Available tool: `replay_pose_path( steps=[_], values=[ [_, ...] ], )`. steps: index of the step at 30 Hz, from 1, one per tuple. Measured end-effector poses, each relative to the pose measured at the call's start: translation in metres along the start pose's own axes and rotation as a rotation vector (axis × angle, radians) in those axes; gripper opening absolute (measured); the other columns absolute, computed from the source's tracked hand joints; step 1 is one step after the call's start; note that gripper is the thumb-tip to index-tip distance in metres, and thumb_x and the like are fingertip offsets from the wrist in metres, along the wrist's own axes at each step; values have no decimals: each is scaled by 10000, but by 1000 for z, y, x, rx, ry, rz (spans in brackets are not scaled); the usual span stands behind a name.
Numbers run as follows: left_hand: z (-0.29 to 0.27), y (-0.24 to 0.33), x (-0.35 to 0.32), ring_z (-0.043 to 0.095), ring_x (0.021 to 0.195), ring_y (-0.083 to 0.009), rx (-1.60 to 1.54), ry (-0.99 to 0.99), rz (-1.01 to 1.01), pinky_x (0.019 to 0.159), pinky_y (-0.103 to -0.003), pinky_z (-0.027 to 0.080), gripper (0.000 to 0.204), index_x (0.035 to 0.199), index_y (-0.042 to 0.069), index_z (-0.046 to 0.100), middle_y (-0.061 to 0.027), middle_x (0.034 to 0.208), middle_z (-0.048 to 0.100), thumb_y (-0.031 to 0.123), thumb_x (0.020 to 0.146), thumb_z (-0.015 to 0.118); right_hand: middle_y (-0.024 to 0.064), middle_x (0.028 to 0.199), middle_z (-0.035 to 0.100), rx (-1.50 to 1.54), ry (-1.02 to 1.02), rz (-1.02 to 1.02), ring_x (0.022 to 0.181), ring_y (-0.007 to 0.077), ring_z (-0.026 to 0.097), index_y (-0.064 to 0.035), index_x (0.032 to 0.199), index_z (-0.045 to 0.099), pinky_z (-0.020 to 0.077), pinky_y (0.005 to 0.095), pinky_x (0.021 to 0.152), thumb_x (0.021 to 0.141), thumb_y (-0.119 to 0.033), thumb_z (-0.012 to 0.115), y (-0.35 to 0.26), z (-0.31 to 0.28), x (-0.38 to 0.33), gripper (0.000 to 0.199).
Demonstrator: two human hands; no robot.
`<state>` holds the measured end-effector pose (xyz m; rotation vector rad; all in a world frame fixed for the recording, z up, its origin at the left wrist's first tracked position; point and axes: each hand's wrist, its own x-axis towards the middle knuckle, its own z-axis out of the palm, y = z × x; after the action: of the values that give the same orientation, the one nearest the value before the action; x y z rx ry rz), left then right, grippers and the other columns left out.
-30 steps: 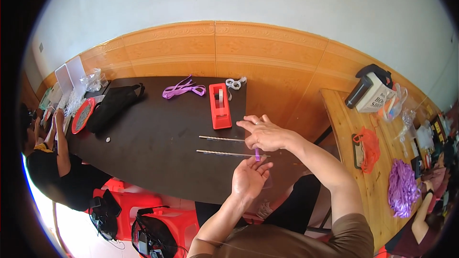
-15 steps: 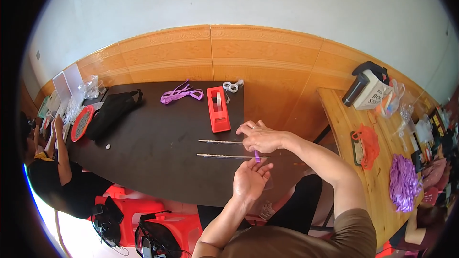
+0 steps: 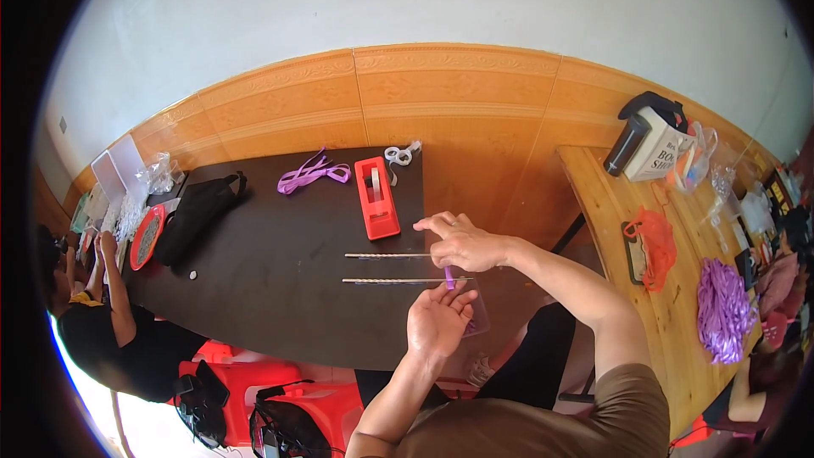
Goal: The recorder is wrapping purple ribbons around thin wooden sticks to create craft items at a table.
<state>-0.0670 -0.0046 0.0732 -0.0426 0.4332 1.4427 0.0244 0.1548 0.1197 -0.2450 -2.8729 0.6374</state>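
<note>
Two hands (image 3: 449, 284) | pinch purple strip (image 3: 449, 276) | over thin rod (image 3: 398, 281)

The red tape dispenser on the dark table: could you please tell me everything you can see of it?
The red tape dispenser is a long, narrow block that looks like plastic, with a pale roll seated in its middle. It lies flat on the dark table, lengthwise away from the person, near the far right edge. Nothing grips it; both hands are nearer the person. A purple ribbon lies to its left, small tape rolls just beyond its far end, and two thin rods before its near end.
</note>
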Motion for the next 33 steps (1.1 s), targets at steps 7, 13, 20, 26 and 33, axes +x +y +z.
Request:
replay_pose_path(
  steps=[7,13,20,26,33],
  values=[
    [0,1,-2,521,987,-306,-2,14,-12,818,-360,397,286,1065,-19,467,-150,1155,493,184,872,411,122,1416,283,136,226,40,1268,313,268,-128,739,632,222,490,1006,821,-168,630,9,17,-25,91],
    [3,1,-2,523,981,-307,2,10,-23,812,-362,399,281,1068,-19,454,-150,1163,481,170,862,430,99,1452,271,399,537,64,1316,297,234,-151,823,718,204,422,1059,740,-94,707,23,54,-45,101],
    [2,0,1,523,968,-298,24,15,-5,807,-356,427,359,1097,-53,475,-173,1134,526,188,832,458,97,1388,396,291,668,100,1289,269,307,-144,845,723,290,386,1024,714,-7,703,31,86,-68,190],
    [5,0,-2,523,972,-297,40,22,-18,801,-353,426,359,1097,-47,477,-167,1133,528,188,826,455,175,1240,520,1109,827,348,1119,223,491,19,876,677,367,348,951,804,-70,616,23,86,-61,130],
    [-2,0,1,526,971,-299,2,-15,-12,803,-352,421,352,1089,-41,481,-168,1139,527,193,828,451,150,924,638,1633,480,430,861,191,621,99,1056,585,499,311,754,832,-91,611,13,92,-41,295]
  ],
)
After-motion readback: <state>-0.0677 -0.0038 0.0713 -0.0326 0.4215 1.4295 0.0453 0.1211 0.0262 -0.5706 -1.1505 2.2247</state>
